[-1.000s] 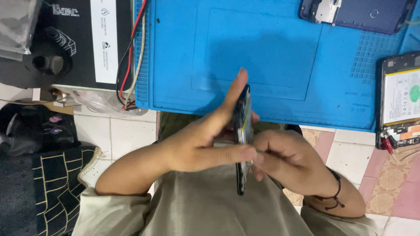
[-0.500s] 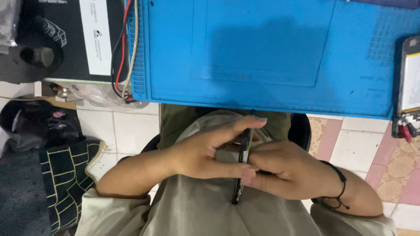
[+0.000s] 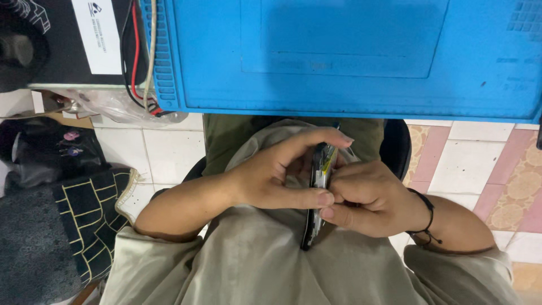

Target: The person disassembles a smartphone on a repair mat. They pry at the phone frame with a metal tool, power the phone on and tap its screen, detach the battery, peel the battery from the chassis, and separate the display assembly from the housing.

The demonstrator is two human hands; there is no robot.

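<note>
left hand (image 3: pixel 276 175) + right hand (image 3: pixel 367 197) | both grip edge-on phone (image 3: pixel 317 192) | over lap

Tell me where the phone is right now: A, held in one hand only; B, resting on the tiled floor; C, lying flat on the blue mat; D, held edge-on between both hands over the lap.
D: the phone stands on edge between the left hand and the right hand, in front of the blue mat, above the lap.
</note>
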